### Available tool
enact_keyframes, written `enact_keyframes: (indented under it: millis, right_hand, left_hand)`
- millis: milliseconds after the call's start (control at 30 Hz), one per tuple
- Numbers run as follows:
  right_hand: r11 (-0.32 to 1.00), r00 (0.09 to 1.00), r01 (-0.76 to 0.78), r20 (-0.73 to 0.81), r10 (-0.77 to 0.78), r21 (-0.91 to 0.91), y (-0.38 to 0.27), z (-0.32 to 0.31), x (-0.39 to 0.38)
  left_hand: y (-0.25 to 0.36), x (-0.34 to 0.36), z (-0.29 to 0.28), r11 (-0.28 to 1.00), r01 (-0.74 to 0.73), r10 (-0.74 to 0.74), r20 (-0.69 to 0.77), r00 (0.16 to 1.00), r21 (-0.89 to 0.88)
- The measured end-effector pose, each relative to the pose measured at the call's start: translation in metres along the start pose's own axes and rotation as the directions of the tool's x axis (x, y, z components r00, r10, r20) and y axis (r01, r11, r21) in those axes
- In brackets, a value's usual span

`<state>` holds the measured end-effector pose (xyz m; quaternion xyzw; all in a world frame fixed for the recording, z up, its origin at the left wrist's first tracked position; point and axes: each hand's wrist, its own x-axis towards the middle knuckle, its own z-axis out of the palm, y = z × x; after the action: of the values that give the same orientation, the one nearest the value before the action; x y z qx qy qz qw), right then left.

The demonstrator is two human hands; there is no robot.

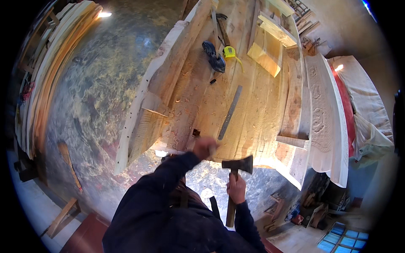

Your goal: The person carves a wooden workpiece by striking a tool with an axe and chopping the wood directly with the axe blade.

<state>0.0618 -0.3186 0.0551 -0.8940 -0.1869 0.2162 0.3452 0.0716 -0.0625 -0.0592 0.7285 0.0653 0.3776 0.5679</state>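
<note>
My right hand (pixel 236 188) is wrapped round the wooden handle of a hatchet (pixel 237 164), its dark metal head up near the front edge of a large wooden piece (pixel 198 105) made of planks. Over that same edge my left hand (pixel 205 147) is slightly blurred, with its fingers drawn together. A small pale thing seems to be at its fingertips, too smeared to name. Just left of this hand, a square dark hole (pixel 196 133) is cut in the boards. A metal ruler (pixel 230 113) lies on the planks beyond my hands.
Farther off on the boards lie a yellow tape measure (pixel 229 52), a dark hand tool (pixel 214 57) and a hammer (pixel 223 31). Wood blocks (pixel 265 58) stand at the right. Long boards (pixel 50 80) are stacked at far left, and a brush (pixel 69 164) lies on the floor.
</note>
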Motion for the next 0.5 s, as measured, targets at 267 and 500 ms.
enact_keyframes:
  millis: [267,500]
  right_hand:
    - [0.816,0.8,-0.576,0.174,0.574,-0.041,0.146,0.032,-0.133]
    - [0.899,0.895,-0.117,0.347,0.28,-0.422,0.151,0.051,-0.172]
  left_hand:
    - [0.022,-0.013,-0.007,0.933,-0.361,0.326,0.392,0.86,0.015]
    - [0.068,0.16,-0.064,0.906,0.385,-0.416,-0.536,0.735,-0.176]
